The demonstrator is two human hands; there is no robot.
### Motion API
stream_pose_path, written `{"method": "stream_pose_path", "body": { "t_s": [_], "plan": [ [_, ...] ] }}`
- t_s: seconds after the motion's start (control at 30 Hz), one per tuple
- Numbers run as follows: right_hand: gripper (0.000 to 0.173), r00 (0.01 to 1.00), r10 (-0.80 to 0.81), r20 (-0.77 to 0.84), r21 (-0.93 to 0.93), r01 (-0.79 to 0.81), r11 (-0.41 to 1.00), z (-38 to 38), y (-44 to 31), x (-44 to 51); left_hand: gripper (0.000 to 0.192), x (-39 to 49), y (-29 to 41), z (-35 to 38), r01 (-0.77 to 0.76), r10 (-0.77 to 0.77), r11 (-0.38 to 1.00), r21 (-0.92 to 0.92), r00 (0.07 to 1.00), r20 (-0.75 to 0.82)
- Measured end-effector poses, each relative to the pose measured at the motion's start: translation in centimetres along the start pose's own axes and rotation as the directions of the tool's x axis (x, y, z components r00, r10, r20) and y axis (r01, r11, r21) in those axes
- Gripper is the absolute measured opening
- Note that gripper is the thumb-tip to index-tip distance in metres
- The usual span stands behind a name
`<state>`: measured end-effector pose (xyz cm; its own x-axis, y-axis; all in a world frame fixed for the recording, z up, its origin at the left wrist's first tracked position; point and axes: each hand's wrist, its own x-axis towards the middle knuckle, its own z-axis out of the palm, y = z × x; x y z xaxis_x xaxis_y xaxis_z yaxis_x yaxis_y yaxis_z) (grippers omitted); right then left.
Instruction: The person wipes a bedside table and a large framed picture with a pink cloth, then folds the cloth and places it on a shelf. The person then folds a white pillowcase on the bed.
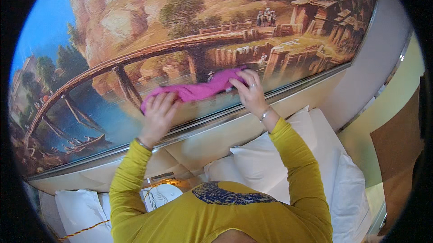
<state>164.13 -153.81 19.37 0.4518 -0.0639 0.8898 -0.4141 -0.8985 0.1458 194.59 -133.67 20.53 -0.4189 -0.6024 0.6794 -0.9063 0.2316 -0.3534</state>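
A pink cloth (pixel 206 90) stretches between my two hands in front of a large landscape painting (pixel 182 16). My left hand (pixel 159 114) is at the cloth's left end, its fingers bent over the fabric and slightly blurred. At the other end, my right hand (pixel 248 90), with a ring and a bracelet, pinches the cloth near its upper right corner. A small white tag shows on the cloth beside the right hand. The cloth lies along or close to the painted water below the wooden bridge; firm contact cannot be told.
Below the picture's dark frame (pixel 203 121) runs a padded beige headboard (pixel 206 141). White pillows (pixel 260 158) lie at the right, another white pillow (pixel 79 205) at the lower left. Between them stands a white bedside surface (pixel 169 192) with a coiled cable. A twisted red-yellow cord (pixel 84 229) crosses the lower left.
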Motion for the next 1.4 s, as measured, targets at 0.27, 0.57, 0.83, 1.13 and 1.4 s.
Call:
{"method": "stream_pose_path", "body": {
  "t_s": [0.27, 0.57, 0.83, 1.13, 1.4],
  "plan": [
    [0.052, 0.861, -0.474, -0.185, -0.128, 0.457, 0.880, 0.2, -5.0, 20.9, 0.051, 1.3, -12.9, -12.8, 0.338, -0.131, 0.879, 0.337, 0.850, -0.510],
    [0.027, 0.689, -0.433, -0.581, -0.068, 0.489, 0.870, 4.1, -11.5, 31.5, 0.051, -1.9, -19.5, -19.0, 0.417, -0.102, 0.813, 0.406, 0.789, -0.606],
    [0.042, 0.837, -0.536, -0.114, 0.083, 0.545, 0.834, 9.3, -14.6, 13.0, 0.031, -17.5, -9.9, -6.7, 0.544, -0.404, 0.793, 0.272, 0.805, -0.434],
    [0.035, 0.767, -0.640, 0.045, 0.293, 0.603, 0.742, 10.7, -14.4, 6.6, 0.030, -22.9, -4.8, -2.4, 0.470, -0.438, 0.858, 0.209, 0.880, -0.182],
    [0.042, 0.779, -0.587, -0.219, -0.033, 0.595, 0.803, 6.3, -11.9, 21.0, 0.041, -12.3, -13.7, -11.4, 0.538, -0.364, 0.817, 0.207, 0.760, -0.538]
  ]
}}
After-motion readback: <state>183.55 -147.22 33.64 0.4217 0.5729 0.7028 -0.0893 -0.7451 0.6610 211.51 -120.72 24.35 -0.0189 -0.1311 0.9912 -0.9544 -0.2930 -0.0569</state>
